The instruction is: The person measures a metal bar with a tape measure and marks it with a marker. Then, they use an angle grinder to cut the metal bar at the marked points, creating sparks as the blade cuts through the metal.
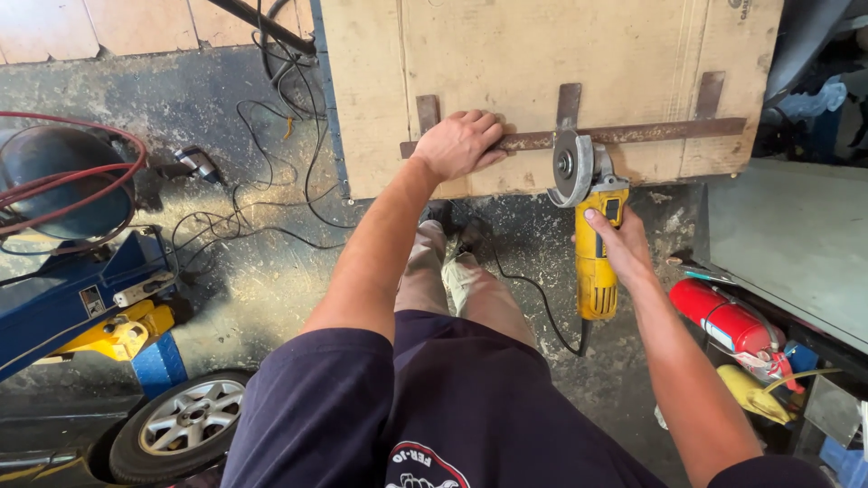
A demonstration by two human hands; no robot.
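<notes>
A rusty flat metal bar (651,133) lies across a wooden board (506,63), crossing three short rusty strips. My left hand (459,143) presses down on the bar's left part. My right hand (617,242) grips the body of a yellow angle grinder (594,262). Its grey disc and guard (571,168) sit at the bar's near edge, just right of my left hand. The grinder's black cord (533,298) trails down to the floor.
A red fire extinguisher (728,322) lies at the right by a grey bench (796,235). Black cables (271,172) and a red hose (72,181) lie on the dusty floor at the left. A blue and yellow machine (99,307) and a wheel (185,420) stand at lower left.
</notes>
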